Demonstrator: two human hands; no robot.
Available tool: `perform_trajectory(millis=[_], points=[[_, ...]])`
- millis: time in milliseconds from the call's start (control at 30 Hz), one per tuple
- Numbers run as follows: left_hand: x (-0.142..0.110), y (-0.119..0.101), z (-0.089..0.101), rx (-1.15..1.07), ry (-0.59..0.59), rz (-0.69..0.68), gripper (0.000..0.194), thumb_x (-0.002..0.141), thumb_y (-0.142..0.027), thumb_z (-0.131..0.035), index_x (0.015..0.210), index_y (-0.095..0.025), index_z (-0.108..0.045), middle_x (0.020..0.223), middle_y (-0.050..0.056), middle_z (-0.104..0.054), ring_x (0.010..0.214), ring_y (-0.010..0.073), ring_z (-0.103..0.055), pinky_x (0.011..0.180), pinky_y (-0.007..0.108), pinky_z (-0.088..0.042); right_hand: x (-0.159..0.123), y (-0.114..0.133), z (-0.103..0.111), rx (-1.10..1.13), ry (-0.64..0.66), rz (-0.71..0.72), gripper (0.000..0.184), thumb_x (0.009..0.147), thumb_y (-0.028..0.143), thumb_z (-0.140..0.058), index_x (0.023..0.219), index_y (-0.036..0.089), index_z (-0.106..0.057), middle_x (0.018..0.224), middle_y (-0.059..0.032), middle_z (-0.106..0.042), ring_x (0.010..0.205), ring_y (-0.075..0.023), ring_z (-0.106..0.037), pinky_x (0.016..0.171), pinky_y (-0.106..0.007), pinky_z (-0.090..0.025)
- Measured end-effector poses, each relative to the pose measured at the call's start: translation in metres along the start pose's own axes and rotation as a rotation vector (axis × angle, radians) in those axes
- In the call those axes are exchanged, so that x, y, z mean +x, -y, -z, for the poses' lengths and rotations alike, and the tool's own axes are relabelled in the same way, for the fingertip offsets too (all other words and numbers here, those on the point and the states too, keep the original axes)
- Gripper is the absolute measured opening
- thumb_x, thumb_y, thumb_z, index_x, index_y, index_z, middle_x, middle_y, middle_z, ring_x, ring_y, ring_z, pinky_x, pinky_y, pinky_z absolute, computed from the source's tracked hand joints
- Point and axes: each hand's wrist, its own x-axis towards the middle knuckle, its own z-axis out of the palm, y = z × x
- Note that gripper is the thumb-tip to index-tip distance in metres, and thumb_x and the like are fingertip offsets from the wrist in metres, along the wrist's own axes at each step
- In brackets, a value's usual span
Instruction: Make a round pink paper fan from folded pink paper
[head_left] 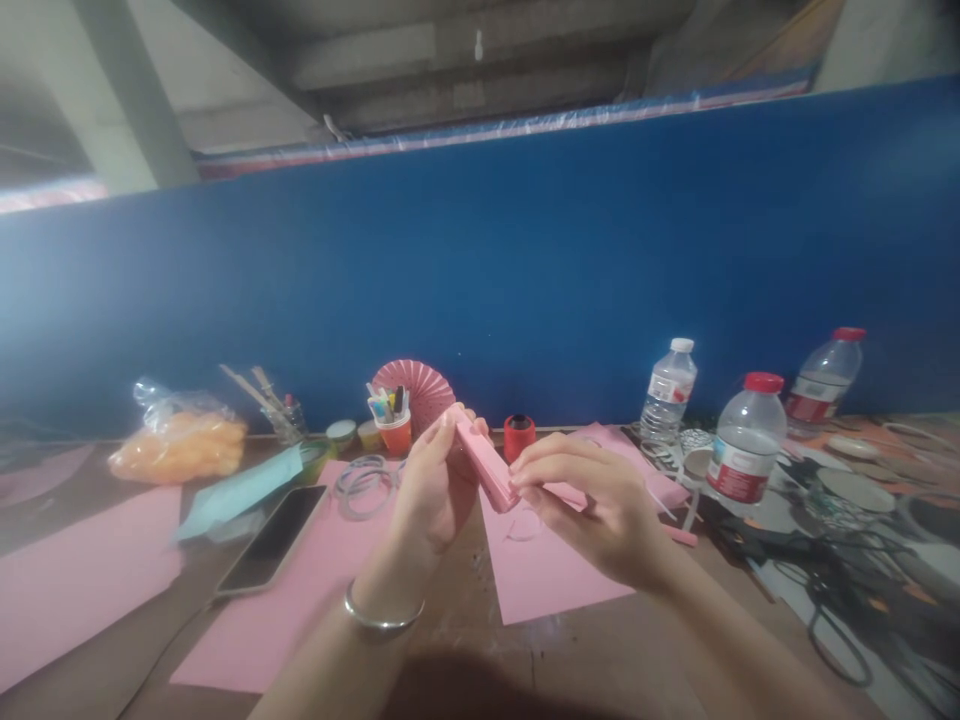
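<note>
We have the folded pink paper (486,462) up above the table (465,600), our left hand (442,485) closed round its upper end, our right hand (589,500) pinching its lower end with bent fingers. Bare tabletop opens below, between pink sheets (540,565). Beyond stand the red roll (519,437) and pen cup (395,432); bottles (746,440) and cables (840,590) crowd our right, the phone (274,540) our left.

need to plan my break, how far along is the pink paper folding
One pleated pink fan looks done, upright behind the pen cup. The left hand holds a folded pink paper strip, the right hand at its end. Perhaps remaining: pink sheets lying flat, unfolded; whether all get used is unclear.
</note>
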Motion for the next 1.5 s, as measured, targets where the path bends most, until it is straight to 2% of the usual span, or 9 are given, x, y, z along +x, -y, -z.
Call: perform_trajectory(millis=[167, 267, 533, 733, 867, 1100, 1200, 1300, 1500], points=[[-0.003, -0.006, -0.003, 0.078, -0.052, -0.181, 0.012, 0.078, -0.024, -0.058, 0.086, -0.016, -0.059, 0.077, 0.0, -0.059, 0.068, 0.0094, -0.059, 0.066, 0.022, -0.05, 0.002, 0.003, -0.002, 0.129, 0.024, -0.27, 0.011, 0.076, 0.013, -0.054, 0.072, 0.02, -0.061, 0.082, -0.0021, -0.063, 0.08, -0.0154, -0.058, 0.071, -0.03, -0.047], [-0.006, -0.009, -0.005, 0.129, -0.016, -0.262, 0.011, 0.078, -0.025, -0.058, 0.087, -0.018, -0.058, 0.082, 0.0, -0.059, 0.068, 0.0096, -0.059, 0.065, 0.023, -0.05, 0.003, 0.004, -0.004, 0.217, 0.035, -0.401, 0.011, 0.075, 0.014, -0.053, 0.069, 0.019, -0.061, 0.078, -0.0021, -0.062, 0.076, -0.0151, -0.057, 0.066, -0.028, -0.047], [-0.009, -0.012, -0.008, 0.145, 0.039, -0.284, 0.009, 0.079, -0.026, -0.056, 0.086, -0.02, -0.056, 0.085, 0.0, -0.057, 0.064, 0.0076, -0.057, 0.059, 0.02, -0.048, 0.004, 0.0, -0.006, 0.412, 0.06, -0.59, 0.003, 0.07, 0.019, -0.059, 0.068, 0.018, -0.059, 0.076, -0.0009, -0.059, 0.069, -0.0131, -0.056, 0.056, -0.024, -0.046], [-0.011, -0.011, -0.009, 0.175, 0.048, -0.315, 0.009, 0.079, -0.025, -0.056, 0.087, -0.019, -0.056, 0.085, 0.001, -0.056, 0.066, 0.0089, -0.057, 0.061, 0.021, -0.048, 0.002, -0.004, -0.008, 0.467, 0.087, -0.657, 0.004, 0.069, 0.018, -0.06, 0.068, 0.017, -0.056, 0.07, 0.001, -0.056, 0.063, -0.011, -0.054, 0.055, -0.023, -0.045], [-0.012, -0.01, -0.011, 0.183, 0.066, -0.33, 0.009, 0.079, -0.024, -0.056, 0.087, -0.02, -0.056, 0.085, 0.0, -0.055, 0.065, 0.0085, -0.057, 0.063, 0.022, -0.049, 0.001, -0.005, -0.011, 0.595, 0.076, -0.684, 0.013, 0.067, 0.016, -0.062, 0.072, 0.018, -0.051, 0.074, 0.002, -0.055, 0.063, -0.0106, -0.054, 0.055, -0.023, -0.045], [-0.014, -0.009, -0.013, 0.091, 0.088, -0.306, 0.008, 0.081, -0.022, -0.054, 0.088, -0.019, -0.058, 0.086, 0.0, -0.054, 0.066, 0.0084, -0.057, 0.065, 0.022, -0.049, 0.004, -0.005, -0.014, 0.625, 0.134, -0.701, 0.029, 0.068, 0.016, -0.059, 0.096, 0.019, -0.055, 0.1, -0.0066, -0.057, 0.087, -0.0174, -0.055, 0.064, -0.027, -0.047], [-0.016, -0.008, -0.013, 0.014, 0.08, -0.217, 0.01, 0.083, -0.023, -0.051, 0.087, -0.017, -0.058, 0.083, 0.001, -0.056, 0.067, 0.0089, -0.057, 0.065, 0.021, -0.05, 0.004, -0.004, -0.019, 0.699, 0.149, -0.697, 0.028, 0.07, 0.013, -0.058, 0.097, 0.018, -0.054, 0.085, -0.004, -0.06, 0.077, -0.014, -0.056, 0.063, -0.025, -0.046], [-0.016, -0.006, -0.014, -0.07, 0.057, -0.093, 0.01, 0.083, -0.021, -0.049, 0.083, -0.016, -0.057, 0.077, 0.001, -0.057, 0.065, 0.0094, -0.057, 0.061, 0.02, -0.049, 0.002, -0.003, -0.025, 0.715, 0.092, -0.698, 0.022, 0.07, 0.011, -0.057, 0.09, 0.018, -0.053, 0.069, 0.0005, -0.058, 0.064, -0.0106, -0.054, 0.056, -0.023, -0.043], [-0.01, -0.007, -0.013, -0.193, -0.06, -0.016, 0.017, 0.087, -0.017, -0.041, 0.08, -0.012, -0.056, 0.073, 0.002, -0.057, 0.06, 0.0085, -0.057, 0.057, 0.019, -0.05, 0.0, -0.001, -0.035, 0.659, -0.02, -0.683, 0.017, 0.074, 0.011, -0.054, 0.088, 0.018, -0.049, 0.064, 0.0036, -0.055, 0.061, -0.0087, -0.052, 0.053, -0.02, -0.041]])
